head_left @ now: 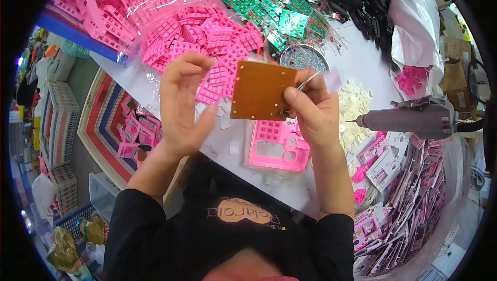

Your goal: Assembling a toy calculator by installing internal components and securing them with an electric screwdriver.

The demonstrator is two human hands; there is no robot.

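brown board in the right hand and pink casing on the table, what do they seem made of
Brown board: probably rigid circuit-board laminate, dull sheen; flat with small silvery spots. Pink casing: likely moulded plastic, slightly glossy; even colour, neat cutouts.

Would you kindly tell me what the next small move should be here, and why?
I would probably bring the open left hand to the free left edge of the flat, square, brown circuit board to steady it: the right hand pinches it only near its right edge, and the left hand looks empty and close by, though not touching it.
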